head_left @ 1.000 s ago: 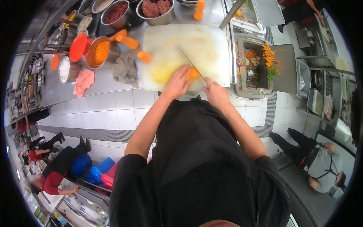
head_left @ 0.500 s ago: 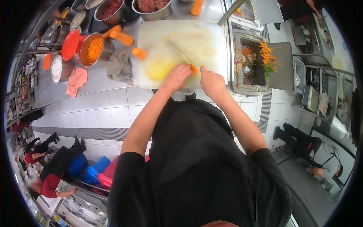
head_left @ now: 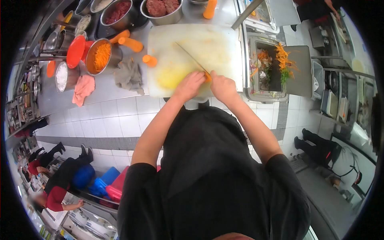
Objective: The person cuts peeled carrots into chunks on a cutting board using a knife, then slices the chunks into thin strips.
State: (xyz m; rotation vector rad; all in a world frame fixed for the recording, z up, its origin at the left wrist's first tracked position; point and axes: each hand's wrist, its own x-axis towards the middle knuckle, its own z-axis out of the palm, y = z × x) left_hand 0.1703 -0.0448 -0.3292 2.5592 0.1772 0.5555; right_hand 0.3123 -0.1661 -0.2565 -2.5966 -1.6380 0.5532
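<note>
On the white cutting board [head_left: 216,40], near its front edge, my left hand [head_left: 190,86] is closed over a piece of carrot [head_left: 207,77]. My right hand [head_left: 224,88] grips the handle of a knife, and its long blade [head_left: 190,55] points up and to the left across the board, beside the carrot. Most of the carrot is hidden by my fingers and the blade. A short peeled carrot piece [head_left: 149,61] lies at the board's left edge. More peeled carrots [head_left: 131,44] rest on the steel counter further left.
Left of the board are a grey cloth [head_left: 129,76], a pink cloth [head_left: 83,90] and a steel bowl of shredded carrot [head_left: 102,57]. Bowls of meat [head_left: 162,17] stand behind it. An open waste bin [head_left: 264,94] is at the right. Other people are further off on both sides.
The visible carrot between my hands looks smaller, and the knife has shifted left with my right hand. The co-worker at the right has bent or moved lower. The view has shifted slightly.
</note>
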